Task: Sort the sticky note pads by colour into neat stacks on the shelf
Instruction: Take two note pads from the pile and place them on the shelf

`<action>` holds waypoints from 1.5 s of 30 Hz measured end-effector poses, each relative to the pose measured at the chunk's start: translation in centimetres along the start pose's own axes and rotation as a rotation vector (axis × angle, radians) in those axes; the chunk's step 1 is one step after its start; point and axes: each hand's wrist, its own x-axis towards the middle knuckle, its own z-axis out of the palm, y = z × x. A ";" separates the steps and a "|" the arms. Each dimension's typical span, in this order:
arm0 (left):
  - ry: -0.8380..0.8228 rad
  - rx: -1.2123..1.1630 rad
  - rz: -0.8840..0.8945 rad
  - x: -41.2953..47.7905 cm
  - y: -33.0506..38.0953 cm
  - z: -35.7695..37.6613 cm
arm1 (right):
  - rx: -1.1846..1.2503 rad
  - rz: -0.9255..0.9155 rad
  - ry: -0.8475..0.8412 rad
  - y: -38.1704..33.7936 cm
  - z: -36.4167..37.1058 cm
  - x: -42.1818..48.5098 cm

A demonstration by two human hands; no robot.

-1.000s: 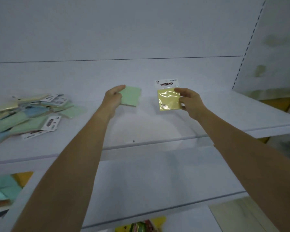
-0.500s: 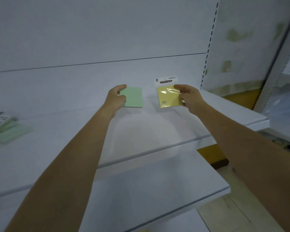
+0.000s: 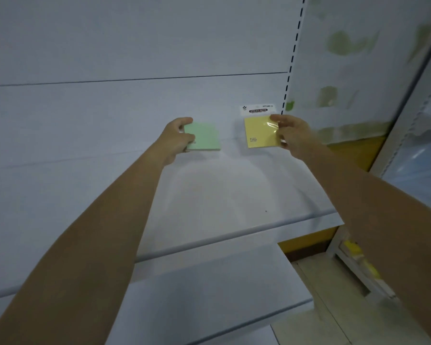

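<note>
Left hand [image 3: 176,138] grips a green sticky note pad [image 3: 204,136] by its left edge, right hand [image 3: 292,135] pinches a wrapped yellow sticky note pad [image 3: 259,131] by its right edge, both side by side at the back of the white shelf [image 3: 222,195].

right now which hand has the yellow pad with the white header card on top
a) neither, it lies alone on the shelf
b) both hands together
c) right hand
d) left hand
c: the right hand pinches the yellow pad at its right edge, while the left hand grips the green pad.
</note>
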 end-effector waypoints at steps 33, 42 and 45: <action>-0.087 0.724 -0.224 3.8 -3.0 7.0 | -0.814 -0.173 -0.438 4.8 -5.7 9.6; -0.006 0.579 -0.146 3.0 -2.8 7.0 | -0.619 -0.292 -0.399 4.3 -5.8 9.3; 0.061 0.616 -0.049 2.7 -2.3 6.3 | -0.602 -0.373 -0.431 3.0 -3.9 8.2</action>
